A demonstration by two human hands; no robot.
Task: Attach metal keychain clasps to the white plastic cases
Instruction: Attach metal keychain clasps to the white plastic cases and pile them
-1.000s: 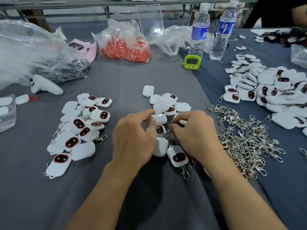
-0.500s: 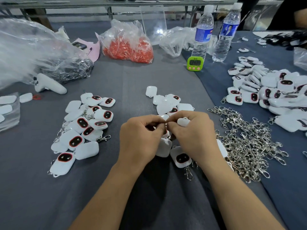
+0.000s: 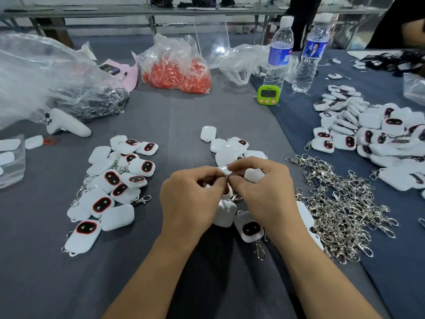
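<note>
My left hand [image 3: 190, 196] and my right hand [image 3: 259, 187] meet fingertip to fingertip above the table's middle. Between them they pinch a small white case [image 3: 226, 192] with a red-rimmed dark window; it hangs under the fingertips, mostly hidden. A metal clasp [image 3: 236, 198] peeks out by my right fingers. Loose white cases [image 3: 227, 148] lie just beyond the hands. Under my wrists are one plain case [image 3: 224, 214] and one case with a clasp [image 3: 249, 227]. A heap of metal clasps [image 3: 340, 203] lies to the right. Cases with clasps [image 3: 110, 187] lie to the left.
A large pile of cases [image 3: 379, 139] covers the far right. At the back stand a bag of orange parts [image 3: 177, 72], a clear plastic bag [image 3: 46, 84], a white controller [image 3: 66, 124], a green timer [image 3: 268, 94] and two water bottles [image 3: 278, 54]. Another person [image 3: 402, 24] is at the top right.
My hands were apart among the middle cases a second ago. They have come together, and the fingertips now pinch one case between them.
</note>
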